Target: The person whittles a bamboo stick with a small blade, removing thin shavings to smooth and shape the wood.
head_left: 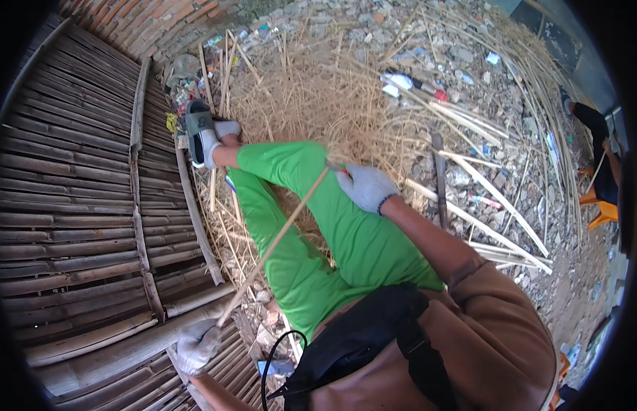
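A long, thin bamboo strip [274, 243] slants across my green-trousered legs. My left hand [198, 346], in a pale knit glove, is closed round its near end, beside the bamboo slats. The strip's far end lies above my raised knee, at my right hand [370, 189], also gloved. That hand is closed on a small tool [338, 166] with a red part and a greyish tip that meets the strip; the glove hides most of it, so its exact kind does not show.
A bamboo slat panel [72, 205] fills the left side. Fine shavings [318, 103] cover the ground past my feet. A dark long-bladed tool [440, 178] and several split bamboo pieces [493, 192] lie on rubble to the right. Another person [596, 130] is by an orange chair [599, 209].
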A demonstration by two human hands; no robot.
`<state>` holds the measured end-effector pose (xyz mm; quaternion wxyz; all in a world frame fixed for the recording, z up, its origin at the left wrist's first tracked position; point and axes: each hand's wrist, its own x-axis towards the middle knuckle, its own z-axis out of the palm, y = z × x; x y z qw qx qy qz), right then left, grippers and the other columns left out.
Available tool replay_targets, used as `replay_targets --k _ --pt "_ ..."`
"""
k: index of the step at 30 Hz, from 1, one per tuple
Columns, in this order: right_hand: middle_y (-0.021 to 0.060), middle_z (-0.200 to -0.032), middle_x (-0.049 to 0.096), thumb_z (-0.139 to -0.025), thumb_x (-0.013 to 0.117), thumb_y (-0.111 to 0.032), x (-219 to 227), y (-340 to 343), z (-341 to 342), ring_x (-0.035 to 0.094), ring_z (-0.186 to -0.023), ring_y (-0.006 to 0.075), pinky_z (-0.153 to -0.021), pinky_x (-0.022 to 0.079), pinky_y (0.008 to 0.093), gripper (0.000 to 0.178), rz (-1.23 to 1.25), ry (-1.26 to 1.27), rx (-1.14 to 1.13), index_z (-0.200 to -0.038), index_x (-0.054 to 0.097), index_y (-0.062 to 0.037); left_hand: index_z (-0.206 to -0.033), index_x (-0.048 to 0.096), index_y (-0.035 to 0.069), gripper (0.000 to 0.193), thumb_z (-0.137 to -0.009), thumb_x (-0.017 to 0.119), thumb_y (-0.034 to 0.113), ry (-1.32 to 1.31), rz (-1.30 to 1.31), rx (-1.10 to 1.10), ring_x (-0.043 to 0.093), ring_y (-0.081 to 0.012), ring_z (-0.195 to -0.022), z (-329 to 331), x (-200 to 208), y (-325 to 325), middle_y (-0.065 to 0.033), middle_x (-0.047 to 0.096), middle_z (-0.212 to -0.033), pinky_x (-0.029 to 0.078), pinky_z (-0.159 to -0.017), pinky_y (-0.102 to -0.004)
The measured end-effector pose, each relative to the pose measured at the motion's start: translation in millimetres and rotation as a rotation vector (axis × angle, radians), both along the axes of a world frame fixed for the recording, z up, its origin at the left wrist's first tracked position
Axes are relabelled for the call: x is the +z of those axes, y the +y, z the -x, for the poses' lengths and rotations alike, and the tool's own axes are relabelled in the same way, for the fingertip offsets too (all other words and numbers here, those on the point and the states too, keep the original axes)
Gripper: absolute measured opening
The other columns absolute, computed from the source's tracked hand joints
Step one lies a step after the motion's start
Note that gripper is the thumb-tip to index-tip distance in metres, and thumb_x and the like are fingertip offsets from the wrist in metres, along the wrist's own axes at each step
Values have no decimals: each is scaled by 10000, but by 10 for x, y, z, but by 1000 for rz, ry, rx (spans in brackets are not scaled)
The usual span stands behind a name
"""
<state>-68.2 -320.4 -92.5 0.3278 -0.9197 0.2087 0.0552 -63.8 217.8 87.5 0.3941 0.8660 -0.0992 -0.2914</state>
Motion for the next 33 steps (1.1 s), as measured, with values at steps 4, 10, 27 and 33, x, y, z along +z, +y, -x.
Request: replay_targets --k 4,10,27,33 --pt "277 -982 773 -1130 437 -531 24 87 -71 755 -937 484 -862 582 609 571 -22 -38 -13 -1113 697 -23 -1126 818 -33 187 -1003 766 97 -23 -102 -28 544 -55 -544 134 -190 199 25 667 -709 400 -478 -280" --pt "289 -1020 750 -1137 448 -580 -147 -75 48 726 -913 492 -847 560 592 620 -141 -256 -117 -1121 683 -7 -1120 805 -18 210 -1029 779 170 27 149 50 530 -30 -581 -33 -721 -598 57 631 -713 393 -489 -242" --pt "31 -795 631 -1072 704 -556 -63 -737 14 503 -462 113 -386 404 304 474 -1241 -720 -851 -1158 634 -95 -1151 782 -41 322 -1037 821 258 162 207 -28 589 -73 -603 295 -1260 -1117 7 673 -753 469 -545 -268" --pt "36 -788 669 -1055 761 -466 -14 -845 -38 524 -471 104 -396 414 286 399 -1395 -743 -793 -1068 622 -92 -1283 771 14 389 -947 881 175 77 -23 -284 743 -177 -898 184 -1390 -1096 -76 777 -989 610 -787 -348"
